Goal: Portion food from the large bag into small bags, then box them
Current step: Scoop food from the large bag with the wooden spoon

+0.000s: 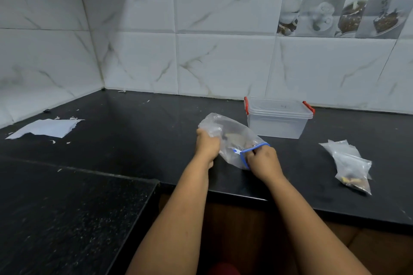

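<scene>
Gripping the zip bag point(232, 140), both hands; box point(278, 120) lid marking seems illegible.

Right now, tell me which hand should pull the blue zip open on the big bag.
Right. The right hand already pinches the big bag at its blue zip, while the left hand grips the bag's far end and probably steadies it best.
</scene>
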